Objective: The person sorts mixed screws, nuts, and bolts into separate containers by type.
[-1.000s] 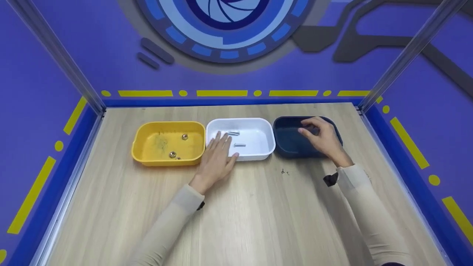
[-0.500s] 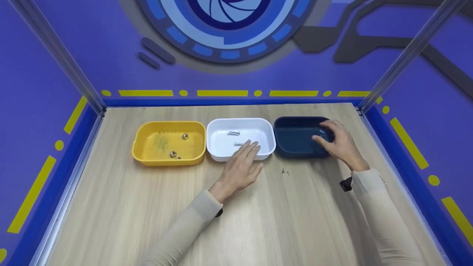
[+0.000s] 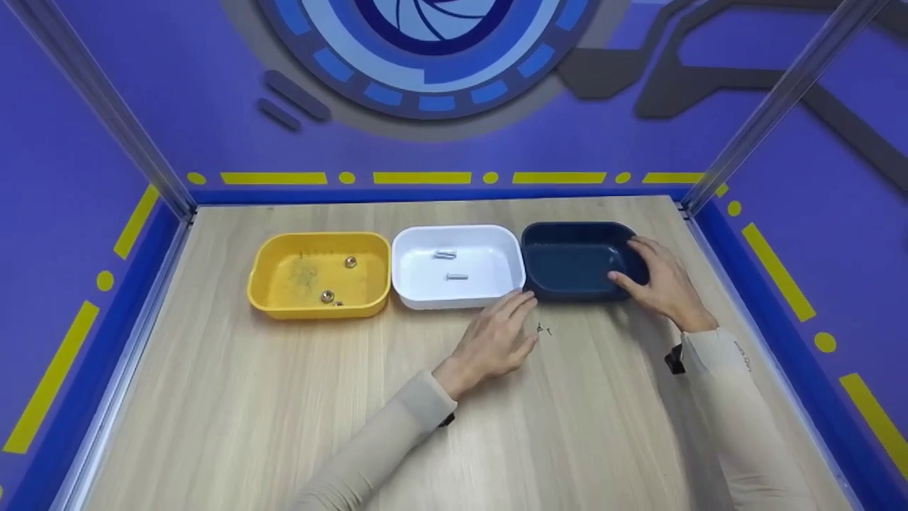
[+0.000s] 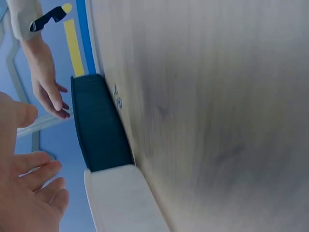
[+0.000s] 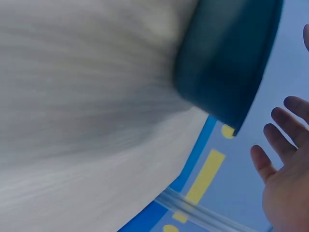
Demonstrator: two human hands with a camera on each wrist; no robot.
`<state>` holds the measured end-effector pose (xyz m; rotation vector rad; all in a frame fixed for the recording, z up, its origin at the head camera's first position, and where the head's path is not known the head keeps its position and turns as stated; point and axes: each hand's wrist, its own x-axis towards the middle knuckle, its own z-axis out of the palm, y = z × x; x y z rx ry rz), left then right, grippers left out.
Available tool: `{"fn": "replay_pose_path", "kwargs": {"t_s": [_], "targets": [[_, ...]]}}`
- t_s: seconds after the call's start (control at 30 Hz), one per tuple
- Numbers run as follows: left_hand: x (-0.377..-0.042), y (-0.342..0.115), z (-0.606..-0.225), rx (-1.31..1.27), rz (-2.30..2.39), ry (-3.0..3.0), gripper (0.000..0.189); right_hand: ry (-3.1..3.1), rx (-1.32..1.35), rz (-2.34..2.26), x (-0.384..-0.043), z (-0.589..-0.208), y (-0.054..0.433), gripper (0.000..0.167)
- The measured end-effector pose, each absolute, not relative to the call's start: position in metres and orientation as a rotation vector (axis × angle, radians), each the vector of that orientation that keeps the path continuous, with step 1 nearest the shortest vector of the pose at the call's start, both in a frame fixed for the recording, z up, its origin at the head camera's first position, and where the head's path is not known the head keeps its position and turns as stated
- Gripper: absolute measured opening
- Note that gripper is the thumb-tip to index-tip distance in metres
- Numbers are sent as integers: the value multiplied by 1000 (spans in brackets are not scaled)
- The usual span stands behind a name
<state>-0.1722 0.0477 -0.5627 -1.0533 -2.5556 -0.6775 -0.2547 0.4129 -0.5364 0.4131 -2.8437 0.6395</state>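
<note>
My left hand (image 3: 493,341) hovers at the front right corner of the white tray (image 3: 489,259), its fingers loosely extended and holding nothing. At the right end of the dark blue tray (image 3: 574,262) is my right hand (image 3: 667,284). Its fingers are spread and relaxed; in the right wrist view they stand apart from the tray wall. Inside the white tray lie a bolt (image 3: 457,277) and, behind it, more bolts (image 3: 445,255) side by side. Two tiny screw-like pieces (image 3: 543,329) lie on the table, just right of my left fingertips.
A yellow tray (image 3: 284,245) stands at the left end of the row, with nuts (image 3: 327,296) and small dark bits inside. All three trays sit side by side on the wooden table (image 3: 284,397). Blue panels (image 3: 709,135) enclose the back and sides.
My left hand has moved right, from over the white tray's left part to its front right corner. My right hand has drawn back from above the dark tray to its right end.
</note>
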Motion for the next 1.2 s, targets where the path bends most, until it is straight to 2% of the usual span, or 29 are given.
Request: {"fn": "replay_pose_path", "kwargs": {"t_s": [0.43, 0.87, 1.2], "targets": [[-176, 64, -572, -1171, -698, -2569, 54, -2955, 355, 550, -256, -555, 429, 82], [-186, 79, -580, -1056, -814, -2735, 42, -3092, 227, 516, -254, -567, 432, 88], [-194, 85, -591, -986, -966, -2782, 23, -3116, 224, 536, -257, -567, 431, 89]]}}
